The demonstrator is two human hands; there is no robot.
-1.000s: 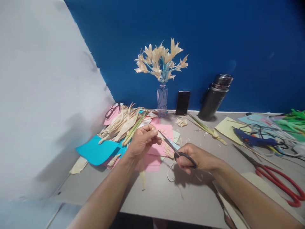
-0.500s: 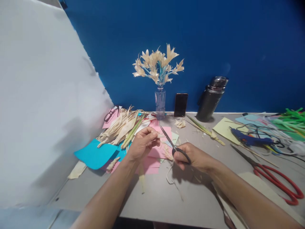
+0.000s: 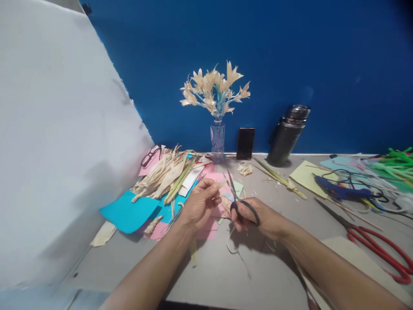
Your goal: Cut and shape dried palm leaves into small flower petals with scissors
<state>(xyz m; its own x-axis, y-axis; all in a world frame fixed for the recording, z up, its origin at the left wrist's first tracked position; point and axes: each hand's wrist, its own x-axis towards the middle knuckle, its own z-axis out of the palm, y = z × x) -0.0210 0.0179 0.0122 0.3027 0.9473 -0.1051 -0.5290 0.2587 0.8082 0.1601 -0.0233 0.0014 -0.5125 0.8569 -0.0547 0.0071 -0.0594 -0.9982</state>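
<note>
Between the thumb and fingers of my left hand [image 3: 204,200] is a small pale piece of corn husk [image 3: 222,184]. My right hand [image 3: 258,217] grips black-handled scissors [image 3: 234,193], fingers through the loops, blades pointing up and slightly apart. The blade tips stand just right of the husk piece, and I see no contact. Below both hands lie pink paper sheets [image 3: 208,230] with husk scraps. Behind my left hand spreads a heap of dried corn husks [image 3: 164,174]. Husk flowers [image 3: 214,86] stand in a clear bottle [image 3: 217,144] at the back.
A phone [image 3: 245,144] and a dark thermos [image 3: 287,137] lean near the blue wall. On the right lie a blue glue gun [image 3: 342,188], red-handled scissors [image 3: 380,245] and green pipe cleaners [image 3: 398,161]. Blue paper [image 3: 130,212] and glasses [image 3: 151,156] are at left.
The scissors have turned more upright, and their blades are less wide apart in view. My left hand has rotated slightly, with the husk piece now showing above its fingertips.
</note>
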